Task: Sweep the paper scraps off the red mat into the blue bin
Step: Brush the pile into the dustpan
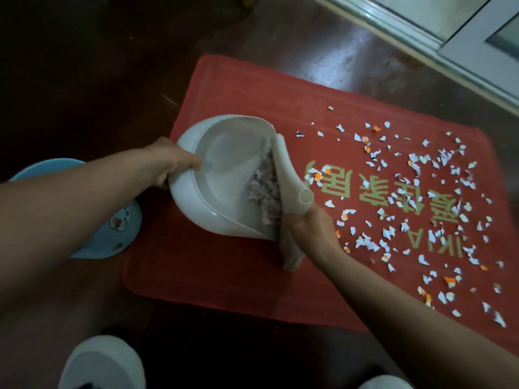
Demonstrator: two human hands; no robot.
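Torn paper scraps litter the right half of a red rectangular mat on dark glossy floor by a white door frame. The left hand curls its fingers round a white plastic dustpan, and the right hand wraps its fingers round a white brush. A round blue bin sits just left of the mat.

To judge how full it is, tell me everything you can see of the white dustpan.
The dustpan is white, plastic by its look, a rounded scoop with a raised rim. It sits tilted on the mat, straight lip down, rounded back lifted. The left hand grips the back rim. A pile of scraps lies inside by the lip, where the brush, held by the right hand, meets it. The rest of its bowl is bare.
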